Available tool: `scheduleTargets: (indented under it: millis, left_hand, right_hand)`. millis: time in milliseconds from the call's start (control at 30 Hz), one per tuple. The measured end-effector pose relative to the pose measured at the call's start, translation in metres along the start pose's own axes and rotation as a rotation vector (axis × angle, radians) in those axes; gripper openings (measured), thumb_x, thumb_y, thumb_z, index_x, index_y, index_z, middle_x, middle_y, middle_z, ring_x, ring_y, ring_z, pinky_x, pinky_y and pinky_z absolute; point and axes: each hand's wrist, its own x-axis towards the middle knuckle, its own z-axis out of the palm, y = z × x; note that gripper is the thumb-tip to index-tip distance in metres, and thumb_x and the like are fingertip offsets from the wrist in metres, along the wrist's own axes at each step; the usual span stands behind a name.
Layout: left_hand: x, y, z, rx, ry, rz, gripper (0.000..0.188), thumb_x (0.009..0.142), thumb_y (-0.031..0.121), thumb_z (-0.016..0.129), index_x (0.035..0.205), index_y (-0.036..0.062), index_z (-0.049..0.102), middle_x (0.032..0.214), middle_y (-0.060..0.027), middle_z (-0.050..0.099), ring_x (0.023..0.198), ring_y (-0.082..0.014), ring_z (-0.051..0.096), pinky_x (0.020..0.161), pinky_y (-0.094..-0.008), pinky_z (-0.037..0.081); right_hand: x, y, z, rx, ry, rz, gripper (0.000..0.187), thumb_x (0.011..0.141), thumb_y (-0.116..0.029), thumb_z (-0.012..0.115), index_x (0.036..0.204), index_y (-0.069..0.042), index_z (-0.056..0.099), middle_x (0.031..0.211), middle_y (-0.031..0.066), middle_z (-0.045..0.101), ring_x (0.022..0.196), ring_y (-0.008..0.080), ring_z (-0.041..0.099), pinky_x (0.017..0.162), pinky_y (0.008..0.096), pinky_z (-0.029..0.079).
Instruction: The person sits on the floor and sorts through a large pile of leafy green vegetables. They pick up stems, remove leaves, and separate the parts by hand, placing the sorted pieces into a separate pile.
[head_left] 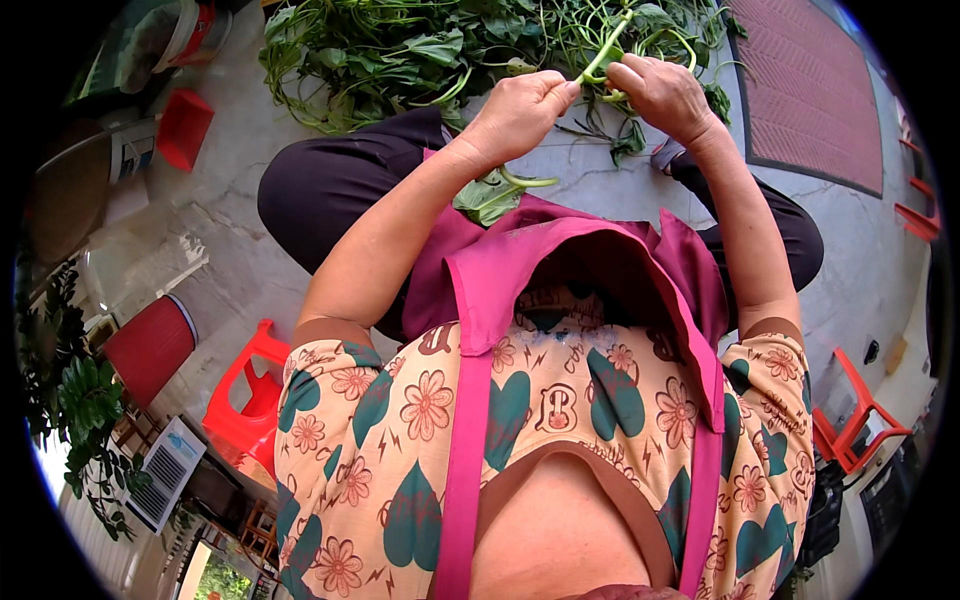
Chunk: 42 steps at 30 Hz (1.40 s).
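Pink apron (560, 270) hangs closest. Beyond it, left hand (520, 108) and right hand (662, 95) pinch a green stem (603, 55) between closed fingertips, above the greens pile (400, 50) at the floor's (220, 210) far edge. Pulling unevenly might snap it raggedly.

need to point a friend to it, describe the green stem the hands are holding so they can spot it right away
Start at the pile of leafy greens on the pale floor. In front of it, the left hand and right hand pinch one pale green stem. Unlike the leafy stalks around it, it is bare and curved.
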Motion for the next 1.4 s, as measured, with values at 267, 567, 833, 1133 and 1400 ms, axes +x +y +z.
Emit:
scheduleTargets:
  millis: [267, 567, 833, 1133, 1400]
  left_hand:
    - [0.011, -0.020, 0.008, 0.341, 0.146, 0.011, 0.030, 0.089, 0.028, 0.048, 0.085, 0.0016, 0.061, 0.078, -0.0135, 0.060, 0.072, -0.0288, 0.059, 0.068, -0.0344, 0.046]
    - [0.010, -0.019, -0.029, 0.006, 0.471, -0.023, 0.035, 0.089, 0.033, 0.048, 0.072, 0.0028, 0.055, 0.062, -0.0126, 0.057, 0.060, -0.0309, 0.056, 0.059, -0.0378, 0.044]
    - [0.022, -0.028, -0.020, 0.185, 0.667, -0.038, 0.031, 0.090, 0.028, 0.047, 0.076, 0.0011, 0.054, 0.070, -0.0199, 0.057, 0.066, -0.0342, 0.059, 0.059, -0.0420, 0.043]
    - [0.017, -0.025, -0.002, -0.118, 0.604, 0.060, 0.038, 0.093, 0.030, 0.048, 0.064, 0.0052, 0.045, 0.051, 0.0014, 0.041, 0.047, -0.0061, 0.037, 0.044, -0.0233, 0.032]
    - [0.002, -0.008, 0.002, -0.998, 0.274, -0.222, 0.028, 0.095, 0.032, 0.044, 0.077, 0.0100, 0.044, 0.058, 0.0031, 0.036, 0.044, -0.0057, 0.032, 0.036, -0.0198, 0.027]
  right_hand:
    - [0.005, 0.032, 0.065, 0.014, 0.020, 0.064, 0.011, 0.080, -0.012, 0.053, 0.090, -0.012, 0.049, 0.075, 0.0086, 0.057, 0.067, 0.0286, 0.060, 0.053, 0.0392, 0.047]
    - [-0.093, 0.114, -0.009, 0.045, 0.119, 0.993, 0.030, 0.088, -0.042, 0.051, 0.099, -0.016, 0.062, 0.081, 0.0071, 0.066, 0.073, 0.0220, 0.064, 0.065, 0.0352, 0.048]
    - [0.050, -0.102, -0.012, 0.613, 0.172, 0.253, 0.020, 0.077, -0.005, 0.057, 0.097, -0.002, 0.056, 0.089, 0.0116, 0.058, 0.085, 0.0287, 0.057, 0.072, 0.0358, 0.047]
    - [0.040, -0.121, -0.004, 0.795, -0.232, 0.364, 0.016, 0.079, -0.016, 0.054, 0.079, 0.000, 0.054, 0.077, 0.0181, 0.058, 0.076, 0.0365, 0.057, 0.069, 0.0434, 0.047]
    - [0.022, -0.122, 0.018, 1.721, -0.558, 0.899, 0.024, 0.078, -0.022, 0.050, 0.066, -0.003, 0.058, 0.052, 0.0003, 0.047, 0.048, 0.0091, 0.042, 0.045, 0.0263, 0.035]
